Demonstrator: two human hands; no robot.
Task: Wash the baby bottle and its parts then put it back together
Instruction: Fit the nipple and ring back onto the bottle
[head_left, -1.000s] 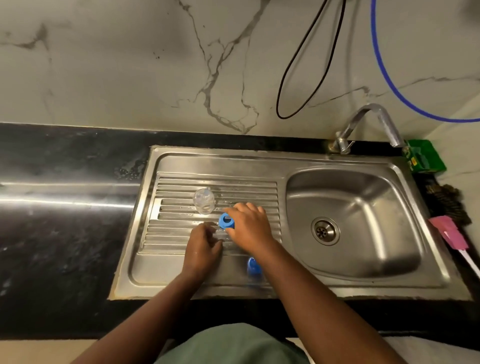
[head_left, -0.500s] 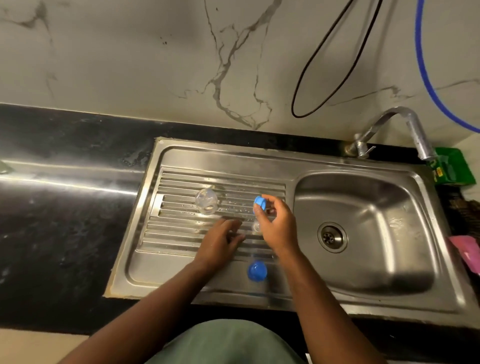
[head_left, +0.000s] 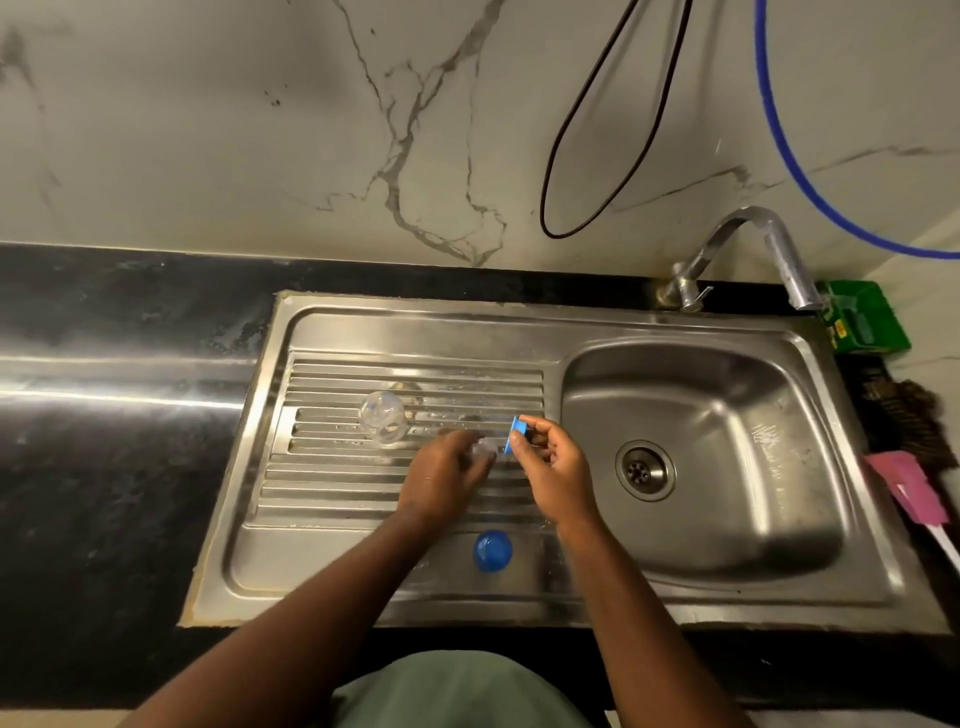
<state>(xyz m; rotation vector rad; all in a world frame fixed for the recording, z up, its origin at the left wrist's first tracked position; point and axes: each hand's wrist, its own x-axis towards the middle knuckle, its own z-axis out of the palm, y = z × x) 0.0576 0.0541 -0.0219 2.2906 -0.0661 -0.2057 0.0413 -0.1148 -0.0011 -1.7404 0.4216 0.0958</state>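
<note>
Near the middle of the frame, our right hand (head_left: 553, 470) pinches the blue ring (head_left: 517, 433) by its edge, held up on its side so we can fit something into it. Just left of it, our left hand (head_left: 441, 480) curls its fingers around a small clear part (head_left: 484, 450), maybe the teat. The clear bottle (head_left: 383, 416) waits on the ribbed drainboard (head_left: 332, 470), up and to the left. The blue cap (head_left: 492, 551) sits lower, near the front edge, out of the way.
</note>
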